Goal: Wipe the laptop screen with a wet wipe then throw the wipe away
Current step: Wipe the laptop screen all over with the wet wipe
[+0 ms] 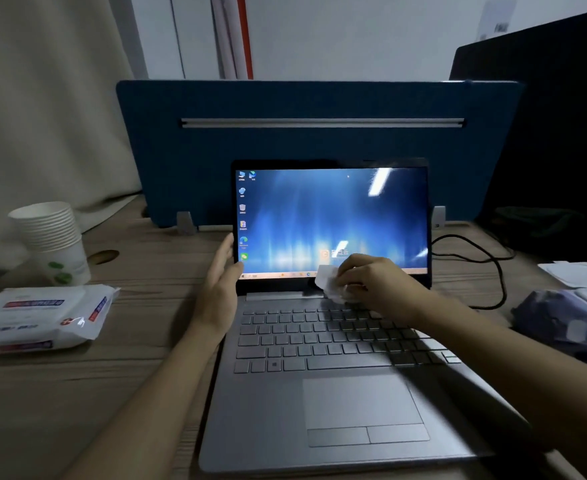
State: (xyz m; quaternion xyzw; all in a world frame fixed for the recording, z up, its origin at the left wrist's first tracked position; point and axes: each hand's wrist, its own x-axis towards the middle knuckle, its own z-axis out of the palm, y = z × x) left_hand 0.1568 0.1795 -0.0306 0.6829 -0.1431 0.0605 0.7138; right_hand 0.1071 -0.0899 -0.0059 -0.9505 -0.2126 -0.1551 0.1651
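Observation:
An open silver laptop (320, 393) sits on the wooden desk, its lit blue screen (330, 216) facing me with wet streaks across it. My right hand (375, 282) is closed on a crumpled white wet wipe (330, 284), pressed against the screen's bottom edge near the hinge. My left hand (221, 275) lies flat against the screen's left bezel, fingers extended, steadying it.
A white pack of wet wipes (42, 315) lies at the left of the desk (94, 393), behind it a stack of paper cups (51, 239). A blue divider panel (320, 133) stands behind the laptop. A black cable (493, 268), a purple bundle (562, 323) and a dark monitor (555, 133) are at the right.

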